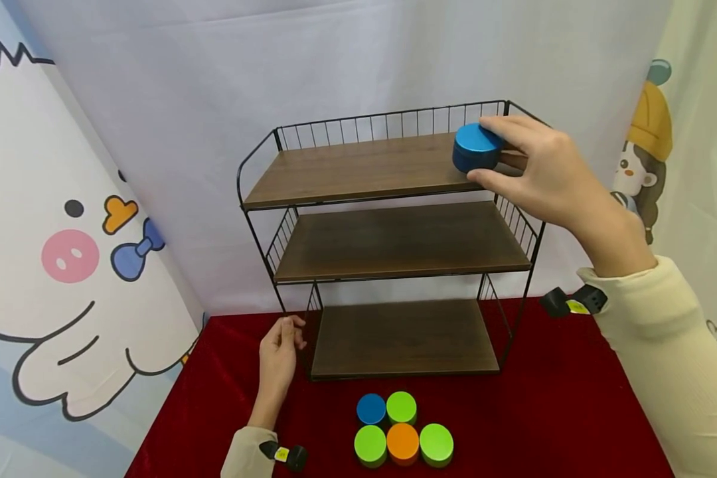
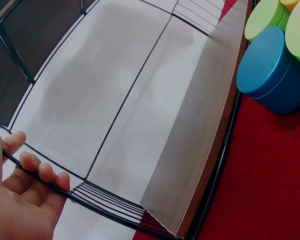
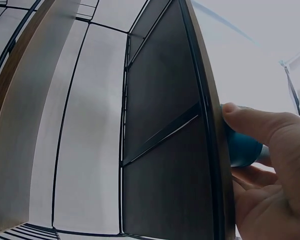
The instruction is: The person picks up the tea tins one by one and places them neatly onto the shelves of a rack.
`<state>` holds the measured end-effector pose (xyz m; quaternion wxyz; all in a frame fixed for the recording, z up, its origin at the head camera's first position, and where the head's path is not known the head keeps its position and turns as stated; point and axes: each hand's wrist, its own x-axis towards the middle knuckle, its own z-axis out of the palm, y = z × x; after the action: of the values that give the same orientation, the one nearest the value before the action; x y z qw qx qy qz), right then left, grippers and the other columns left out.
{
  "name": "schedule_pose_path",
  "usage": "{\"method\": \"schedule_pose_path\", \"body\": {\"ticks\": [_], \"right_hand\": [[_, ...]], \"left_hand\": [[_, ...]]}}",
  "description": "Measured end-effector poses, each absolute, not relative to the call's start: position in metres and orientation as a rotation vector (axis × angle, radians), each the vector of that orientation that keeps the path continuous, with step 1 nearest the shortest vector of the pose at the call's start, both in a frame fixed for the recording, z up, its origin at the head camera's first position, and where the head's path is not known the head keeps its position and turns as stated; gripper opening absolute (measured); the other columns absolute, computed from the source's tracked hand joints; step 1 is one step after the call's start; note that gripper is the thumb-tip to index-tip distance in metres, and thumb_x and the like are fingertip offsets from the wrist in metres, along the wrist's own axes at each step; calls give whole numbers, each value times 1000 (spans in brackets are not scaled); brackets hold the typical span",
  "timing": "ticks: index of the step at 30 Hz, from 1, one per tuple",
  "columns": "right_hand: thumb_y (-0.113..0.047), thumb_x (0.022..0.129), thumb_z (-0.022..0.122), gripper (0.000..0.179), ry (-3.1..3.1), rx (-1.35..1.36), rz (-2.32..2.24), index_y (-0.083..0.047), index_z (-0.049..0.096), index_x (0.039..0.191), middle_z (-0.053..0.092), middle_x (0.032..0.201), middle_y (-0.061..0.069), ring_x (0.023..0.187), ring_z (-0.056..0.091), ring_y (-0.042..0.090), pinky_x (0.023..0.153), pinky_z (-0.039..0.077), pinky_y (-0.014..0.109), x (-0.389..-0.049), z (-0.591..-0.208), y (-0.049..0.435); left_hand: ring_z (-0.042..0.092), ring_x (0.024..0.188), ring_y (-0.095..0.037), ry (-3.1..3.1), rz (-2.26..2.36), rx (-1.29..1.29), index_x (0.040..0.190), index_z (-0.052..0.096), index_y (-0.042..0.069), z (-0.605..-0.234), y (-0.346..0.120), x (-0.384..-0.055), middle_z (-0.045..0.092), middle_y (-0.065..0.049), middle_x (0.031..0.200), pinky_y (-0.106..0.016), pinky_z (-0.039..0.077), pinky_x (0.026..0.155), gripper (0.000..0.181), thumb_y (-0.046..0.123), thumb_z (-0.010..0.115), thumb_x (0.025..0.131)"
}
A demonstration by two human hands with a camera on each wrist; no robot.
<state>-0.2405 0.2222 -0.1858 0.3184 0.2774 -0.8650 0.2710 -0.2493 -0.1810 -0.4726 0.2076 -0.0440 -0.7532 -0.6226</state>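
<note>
A blue round tin point(image 1: 477, 147) is pinched between the thumb and fingers of my right hand point(image 1: 552, 172), at the right end of the top board point(image 1: 358, 166) of a three-tier shelf rack. In the right wrist view the tin point(image 3: 244, 149) shows beside that board's edge, partly hidden by the thumb. Low on the rack's left side, my left hand point(image 1: 279, 348) curls its fingers round the black wire frame point(image 2: 37, 176). On the red cloth in front of the rack stand another blue tin point(image 1: 371, 408), an orange tin point(image 1: 403, 443) and several green tins point(image 1: 436, 445).
The middle board point(image 1: 400, 242) and the bottom board point(image 1: 403, 338) lie below the top one. Low wire rails point(image 1: 388, 126) run along the top board's back. Red cloth point(image 1: 550, 405) covers the table, with a white curtain point(image 1: 227, 79) behind.
</note>
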Motion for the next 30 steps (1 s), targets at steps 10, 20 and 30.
{"method": "schedule_pose_path", "body": {"ticks": [10, 20, 30], "right_hand": [[-11, 90, 81, 64, -2361, 743, 670, 3, 52, 146, 59, 138, 25, 117, 67, 44, 98, 53, 42, -242, -175, 223], [-17, 93, 79, 63, -2460, 703, 624, 3, 51, 146, 59, 135, 25, 117, 66, 45, 98, 53, 53, -242, -172, 225], [-23, 96, 75, 65, -2539, 660, 620, -3, 48, 151, 56, 142, 25, 120, 64, 45, 101, 52, 58, -244, -172, 225]], "left_hand": [[56, 72, -20, -2102, -1729, -117, 104, 65, -4, -470, -181, -248, 51, -20, 77, -25, 57, 72, 39, 25, 41, 112], [56, 72, -18, -2086, -1733, -132, 103, 66, -5, -472, -181, -249, 51, -19, 76, -24, 58, 72, 38, 23, 41, 112], [55, 71, -15, -2079, -1752, -132, 104, 66, -6, -471, -180, -249, 51, -14, 76, -24, 57, 72, 39, 24, 41, 112]]}}
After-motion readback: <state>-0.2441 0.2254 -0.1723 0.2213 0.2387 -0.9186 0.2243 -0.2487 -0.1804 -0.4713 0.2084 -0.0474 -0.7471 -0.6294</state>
